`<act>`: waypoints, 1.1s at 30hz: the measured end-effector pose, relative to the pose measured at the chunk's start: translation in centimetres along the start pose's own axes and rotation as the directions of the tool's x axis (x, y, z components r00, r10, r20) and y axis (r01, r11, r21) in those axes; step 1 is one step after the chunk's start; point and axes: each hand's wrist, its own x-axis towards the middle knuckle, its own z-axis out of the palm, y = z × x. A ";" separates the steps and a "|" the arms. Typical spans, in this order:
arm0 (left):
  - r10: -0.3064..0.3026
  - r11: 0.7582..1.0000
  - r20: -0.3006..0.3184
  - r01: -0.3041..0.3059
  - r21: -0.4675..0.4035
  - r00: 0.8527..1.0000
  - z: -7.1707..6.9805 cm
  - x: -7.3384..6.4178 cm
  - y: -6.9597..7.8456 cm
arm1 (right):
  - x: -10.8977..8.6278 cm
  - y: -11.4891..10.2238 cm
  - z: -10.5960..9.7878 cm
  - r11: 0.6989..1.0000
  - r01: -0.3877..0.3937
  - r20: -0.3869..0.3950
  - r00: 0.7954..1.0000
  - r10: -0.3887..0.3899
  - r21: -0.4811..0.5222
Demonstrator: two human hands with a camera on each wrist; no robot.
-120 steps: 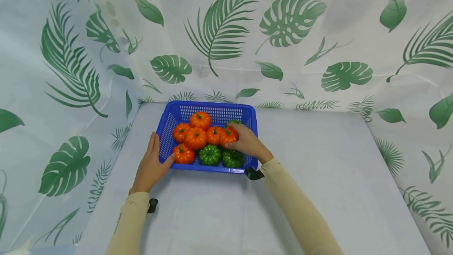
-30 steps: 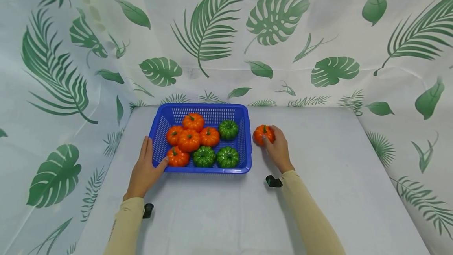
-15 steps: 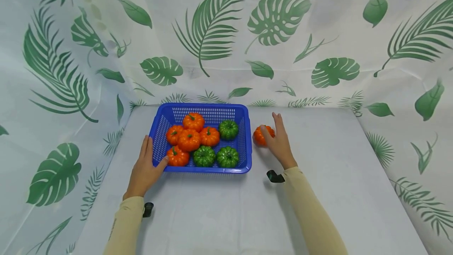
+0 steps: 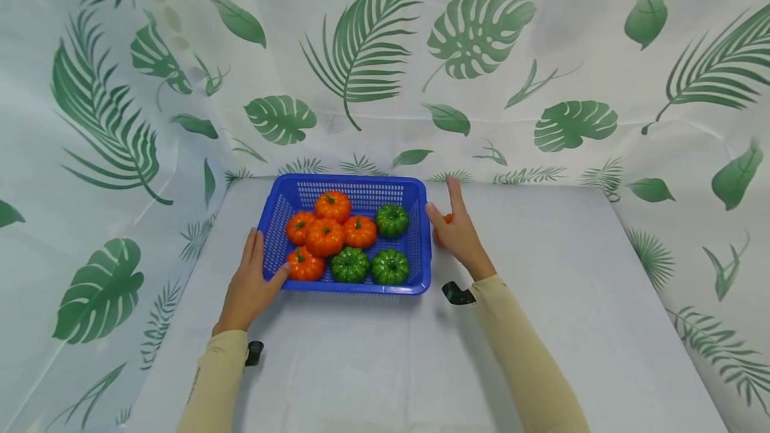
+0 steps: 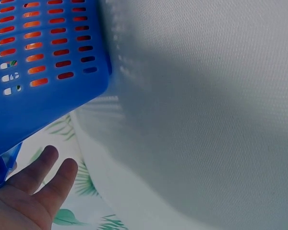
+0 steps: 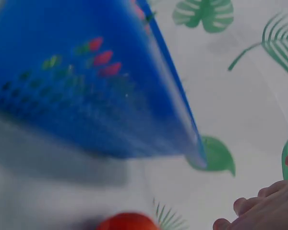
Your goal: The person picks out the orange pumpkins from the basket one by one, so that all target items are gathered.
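A blue plastic basket (image 4: pixel 365 288) holds several small orange pumpkins (image 4: pixel 325 237) and three green pumpkins (image 4: pixel 392 220). My left hand (image 4: pixel 245 296) rests at its front left corner, straight fingers along the outer wall and thumb over the rim. In the left wrist view, two outstretched fingers (image 5: pixel 57 189) of that hand show below the basket. Beside the right wall, my right hand (image 4: pixel 460 236) is spread, thumb close to the rim, holding nothing. Partly hidden behind it, another orange pumpkin (image 4: pixel 441 239) lies on the table; the right wrist view catches its top (image 6: pixel 127 223).
The table has a pale grey cover (image 4: pixel 361 359). A white curtain with green leaf prints (image 4: pixel 397 139) stands along its back and sides. The basket sits near the back edge, left of the middle.
My right hand took an orange pumpkin out of the basket, set it down on the table to the right, let go and shifted left towards the basket's rim. The left hand stays at the corner.
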 end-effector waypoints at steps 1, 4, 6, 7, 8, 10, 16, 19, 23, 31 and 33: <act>-0.001 1.000 -0.002 0.001 -0.001 1.000 0.0 0.0 -0.1 | 0.1 -0.4 0.3 1.000 0.004 0.017 1.000 -0.004 0.010; -0.002 1.000 -0.006 0.002 -0.004 1.000 0.0 0.0 -0.1 | 0.3 -1.4 1.4 0.999 0.015 0.074 0.997 -0.018 0.041; 0.000 1.000 -0.009 0.000 -0.006 1.000 0.0 0.0 -0.2 | 0.5 -2.0 2.3 0.998 0.025 0.122 0.992 -0.032 0.060; 0.002 1.000 -0.008 -0.002 -0.007 1.000 0.0 0.0 -0.2 | 0.6 -2.4 2.7 0.998 0.028 0.144 0.989 -0.037 0.061; 0.003 1.000 -0.008 -0.003 -0.010 1.000 0.1 0.1 -0.2 | 0.7 -2.6 3.2 0.998 0.035 0.164 0.985 -0.045 0.060; 0.004 1.000 -0.006 -0.004 -0.015 1.000 0.1 0.1 -0.2 | 0.9 -3.1 4.0 0.997 0.048 0.209 0.976 -0.061 0.064; -0.005 1.000 -0.006 0.005 -0.022 1.000 0.2 0.2 -0.1 | 1.8 -4.5 6.4 0.992 0.122 0.345 0.930 -0.127 0.035; -0.003 1.000 -0.006 0.003 -0.020 1.000 0.2 0.3 0.0 | 2.4 -5.0 7.6 0.987 0.161 0.401 0.902 -0.157 0.023; -0.001 1.000 -0.006 0.001 -0.019 1.000 0.2 0.3 -0.2 | 3.0 -5.5 9.0 0.984 0.177 0.465 0.870 -0.162 0.012; -0.012 1.000 -0.011 0.011 -0.012 1.000 0.1 0.3 -0.2 | 3.8 -6.5 10.9 0.974 0.225 0.584 0.796 -0.159 -0.041; -0.008 1.000 -0.013 0.007 -0.017 1.000 0.1 0.4 -0.1 | 3.9 -6.6 11.3 0.973 0.221 0.599 0.789 -0.137 -0.068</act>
